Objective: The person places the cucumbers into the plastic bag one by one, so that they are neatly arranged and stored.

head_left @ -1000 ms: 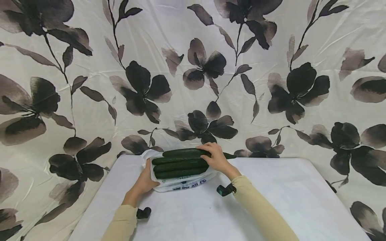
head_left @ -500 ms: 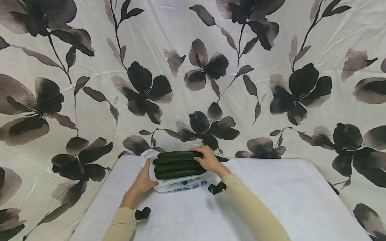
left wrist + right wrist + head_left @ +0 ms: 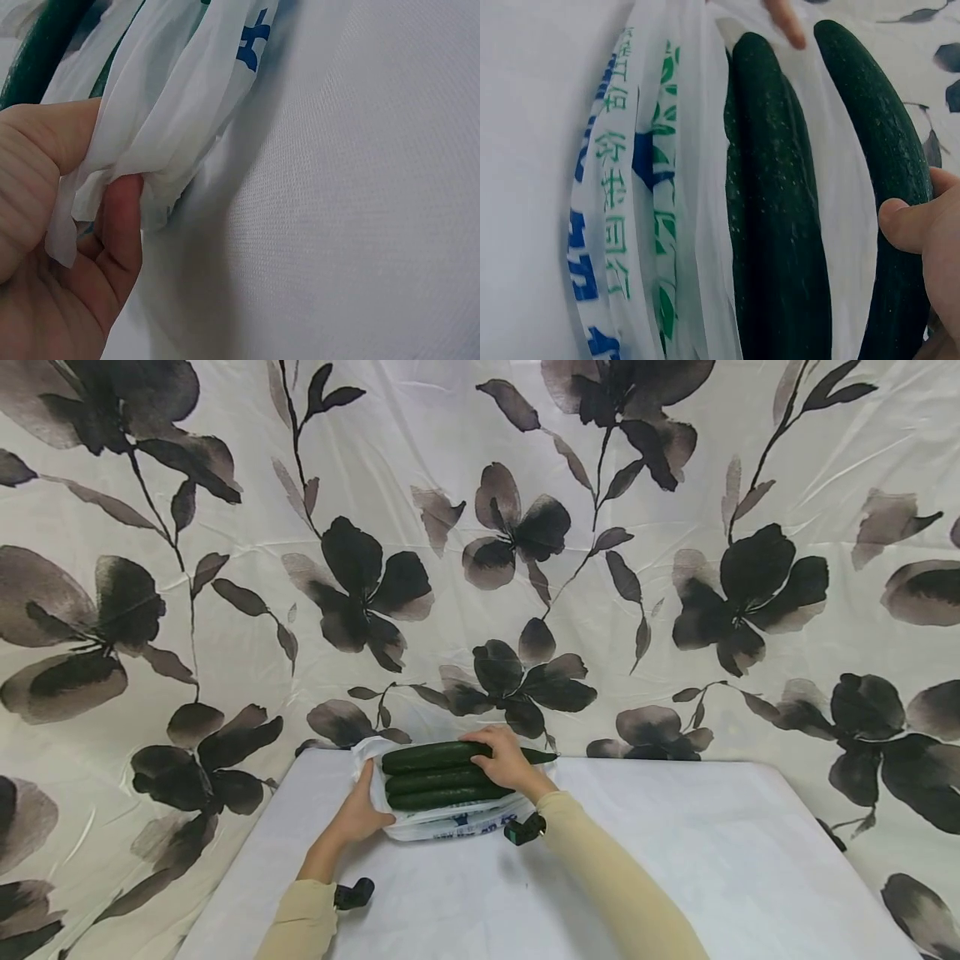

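A white plastic bag with blue and green print lies at the back of the table, its mouth spread. My left hand holds the bag's left edge; the left wrist view shows the thin plastic pinched between thumb and fingers. Dark green cucumbers lie side by side in the bag. With thumb and fingers, my right hand grips another cucumber along the bag's far side. In the right wrist view, a strip of white plastic shows between this cucumber and the others. A left fingertip shows at the top there.
A white cloth covers the table. Right behind its far edge hangs a pale curtain with dark flowers. Small black wrist cameras are strapped to both wrists.
My right hand has moved left and slightly nearer with its cucumber, which now lies closer over the bag and the other cucumbers. The left hand keeps its hold on the bag's edge.
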Motion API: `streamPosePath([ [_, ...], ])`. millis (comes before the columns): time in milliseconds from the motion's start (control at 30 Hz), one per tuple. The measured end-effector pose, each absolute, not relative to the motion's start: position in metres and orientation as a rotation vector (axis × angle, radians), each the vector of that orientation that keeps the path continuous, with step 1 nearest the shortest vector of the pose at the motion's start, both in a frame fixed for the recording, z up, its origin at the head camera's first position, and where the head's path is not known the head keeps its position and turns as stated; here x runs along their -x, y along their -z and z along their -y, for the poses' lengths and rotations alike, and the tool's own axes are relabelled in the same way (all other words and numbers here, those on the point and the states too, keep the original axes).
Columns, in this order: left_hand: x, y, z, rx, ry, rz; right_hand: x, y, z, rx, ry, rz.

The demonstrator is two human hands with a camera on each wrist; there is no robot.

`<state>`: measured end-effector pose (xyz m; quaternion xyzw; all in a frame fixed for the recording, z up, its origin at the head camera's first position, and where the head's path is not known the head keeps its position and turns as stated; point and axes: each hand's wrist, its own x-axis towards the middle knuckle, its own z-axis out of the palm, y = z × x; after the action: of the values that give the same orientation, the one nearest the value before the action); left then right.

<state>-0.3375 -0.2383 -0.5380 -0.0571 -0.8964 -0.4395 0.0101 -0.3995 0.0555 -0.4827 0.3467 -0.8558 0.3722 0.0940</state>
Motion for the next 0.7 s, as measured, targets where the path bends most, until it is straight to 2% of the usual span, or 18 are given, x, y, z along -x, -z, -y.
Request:
streamPosePath([
  [700,0.332,0.531,0.235,0.096,1.440,2.812,0.400,0.491,-0.034,-0.988,-1.033,2.603],
])
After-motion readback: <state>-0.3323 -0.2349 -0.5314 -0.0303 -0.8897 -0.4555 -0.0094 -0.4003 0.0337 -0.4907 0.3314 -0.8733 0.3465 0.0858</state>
